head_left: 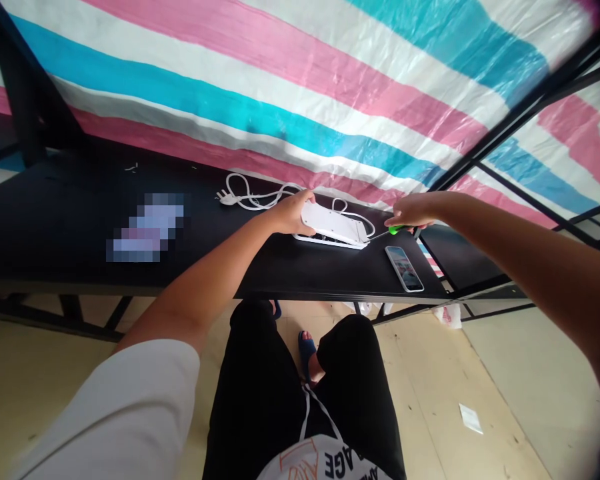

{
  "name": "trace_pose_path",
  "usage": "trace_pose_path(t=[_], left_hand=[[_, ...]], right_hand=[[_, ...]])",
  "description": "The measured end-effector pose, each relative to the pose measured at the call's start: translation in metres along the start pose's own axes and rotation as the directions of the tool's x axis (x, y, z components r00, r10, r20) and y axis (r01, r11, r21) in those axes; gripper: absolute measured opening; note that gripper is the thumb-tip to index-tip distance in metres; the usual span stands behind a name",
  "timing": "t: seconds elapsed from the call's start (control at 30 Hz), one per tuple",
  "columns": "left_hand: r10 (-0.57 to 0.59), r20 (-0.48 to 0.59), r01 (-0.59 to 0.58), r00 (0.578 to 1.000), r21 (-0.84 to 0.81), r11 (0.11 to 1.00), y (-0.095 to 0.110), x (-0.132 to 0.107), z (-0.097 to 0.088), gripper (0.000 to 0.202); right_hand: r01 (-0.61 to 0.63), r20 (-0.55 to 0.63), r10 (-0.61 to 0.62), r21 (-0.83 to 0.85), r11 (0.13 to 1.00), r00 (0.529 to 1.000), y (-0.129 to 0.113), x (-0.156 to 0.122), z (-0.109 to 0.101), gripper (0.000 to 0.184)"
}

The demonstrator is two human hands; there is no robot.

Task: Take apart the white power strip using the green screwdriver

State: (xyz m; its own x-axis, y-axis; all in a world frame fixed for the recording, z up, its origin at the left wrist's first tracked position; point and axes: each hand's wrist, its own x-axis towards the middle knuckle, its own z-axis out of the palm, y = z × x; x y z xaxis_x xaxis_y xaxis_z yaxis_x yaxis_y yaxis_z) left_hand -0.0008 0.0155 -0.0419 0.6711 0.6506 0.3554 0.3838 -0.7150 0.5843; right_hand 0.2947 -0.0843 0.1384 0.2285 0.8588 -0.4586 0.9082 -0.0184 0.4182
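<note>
A white power strip (334, 223) lies on the black desk, its casing parted along the near side so that a dark gap with inner parts shows. Around its left end my left hand (291, 212) is closed, thumb on the near side and fingers over the far side. My right hand (411, 211) grips a screwdriver with a green handle (396, 229). The thin metal shaft points left, and its tip is at the right end of the casing, by the seam. Behind the strip runs its white cord (275, 195), ending in a plug (226, 198) at the left.
A phone (405, 269) lies at the desk's right end, below my right hand. A pixelated patch (147, 228) covers something at the left. Striped plastic sheeting (280, 87) hangs behind the desk (220, 267). Black metal bars (510, 110) stand at the right.
</note>
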Motion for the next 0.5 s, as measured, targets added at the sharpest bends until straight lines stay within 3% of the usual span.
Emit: trace_pose_path(t=[0.1,0.2,0.27,0.33,0.43,0.5], left_hand=[[0.003,-0.009,-0.003,1.000,0.001,1.000,-0.002,0.001,0.001,0.083],[0.004,-0.011,-0.004,1.000,0.000,1.000,-0.002,0.001,0.001,0.082],[0.009,-0.017,-0.009,1.000,-0.002,1.000,-0.001,0.000,0.000,0.081],[0.011,-0.021,-0.011,1.000,-0.007,1.000,0.001,-0.001,-0.001,0.080],[0.012,-0.017,-0.012,1.000,-0.009,1.000,0.001,-0.001,-0.001,0.080],[0.017,-0.022,-0.017,1.000,-0.005,1.000,-0.001,0.000,0.000,0.081]], right_hand=[[0.036,0.022,-0.035,-0.080,0.996,0.999,0.010,0.010,-0.003,0.044],[0.079,-0.063,-0.085,-0.099,0.992,0.994,0.019,0.013,-0.005,0.030],[0.066,-0.091,-0.072,-0.060,0.996,0.993,0.020,0.012,-0.004,0.032],[-0.028,-0.019,0.029,0.033,0.999,0.999,0.017,0.010,-0.003,0.042],[-0.193,0.206,0.161,0.147,0.970,0.965,0.010,0.006,-0.002,0.050],[-0.175,0.197,0.145,0.141,0.974,0.970,0.006,0.004,-0.003,0.058]])
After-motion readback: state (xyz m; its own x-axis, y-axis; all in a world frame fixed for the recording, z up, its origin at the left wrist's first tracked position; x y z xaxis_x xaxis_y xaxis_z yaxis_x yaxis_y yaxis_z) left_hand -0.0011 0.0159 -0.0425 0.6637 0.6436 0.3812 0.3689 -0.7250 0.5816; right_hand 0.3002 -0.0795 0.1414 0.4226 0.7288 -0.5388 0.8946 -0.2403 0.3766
